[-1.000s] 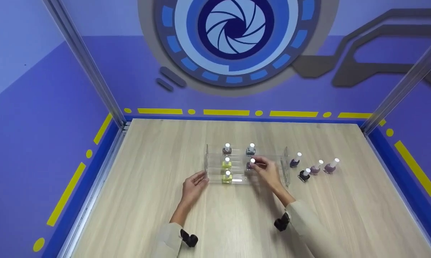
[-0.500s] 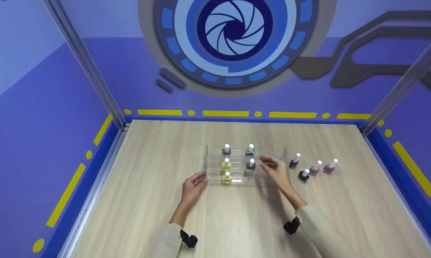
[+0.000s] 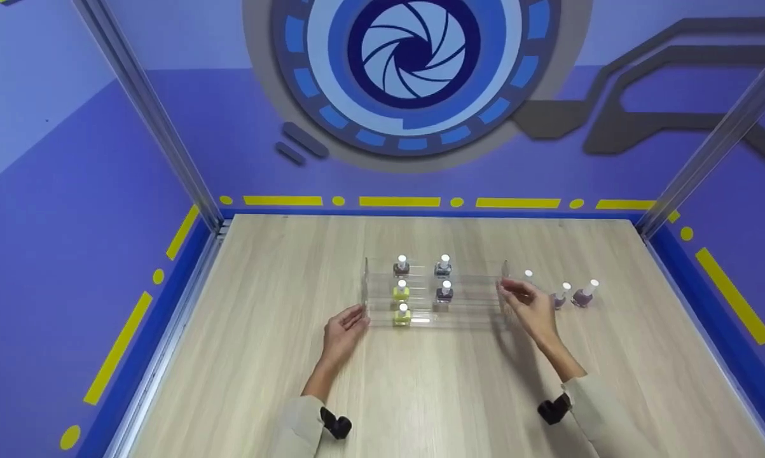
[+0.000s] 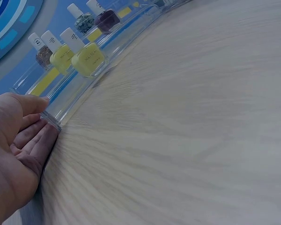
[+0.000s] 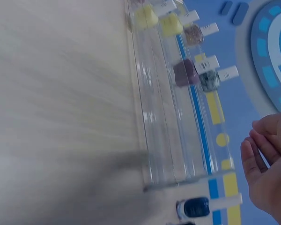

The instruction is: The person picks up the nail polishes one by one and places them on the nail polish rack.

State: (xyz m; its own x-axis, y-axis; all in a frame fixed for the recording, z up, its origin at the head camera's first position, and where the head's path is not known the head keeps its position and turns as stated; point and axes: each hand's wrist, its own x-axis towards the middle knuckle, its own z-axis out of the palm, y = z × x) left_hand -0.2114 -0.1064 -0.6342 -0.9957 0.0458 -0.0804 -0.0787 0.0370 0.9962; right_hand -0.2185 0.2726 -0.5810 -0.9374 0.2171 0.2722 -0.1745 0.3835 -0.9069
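Note:
A clear stepped rack [image 3: 468, 299] stands mid-table and holds several nail polish bottles, among them a yellow bottle [image 3: 402, 315] on the front step and a purple bottle [image 3: 444, 292] on the middle step. My left hand [image 3: 350, 323] rests on the table with straight fingers [image 4: 30, 136] touching the rack's left end [image 4: 51, 123]. My right hand [image 3: 523, 300] hovers empty just past the rack's right end, fingers loosely bent, near the loose bottles. In the right wrist view the right hand [image 5: 267, 154] is above a dark blue bottle [image 5: 196, 206].
Loose bottles stand right of the rack: a white cap [image 3: 528, 275] shows behind my right hand, then a mauve bottle [image 3: 559, 297] and a purple one [image 3: 584, 295]. Blue walls and metal posts [image 3: 153, 121] enclose the wooden table [image 3: 420, 394].
My right hand let go of the purple bottle on the middle step and moved right, past the rack's end toward the loose bottles. The left hand stayed put.

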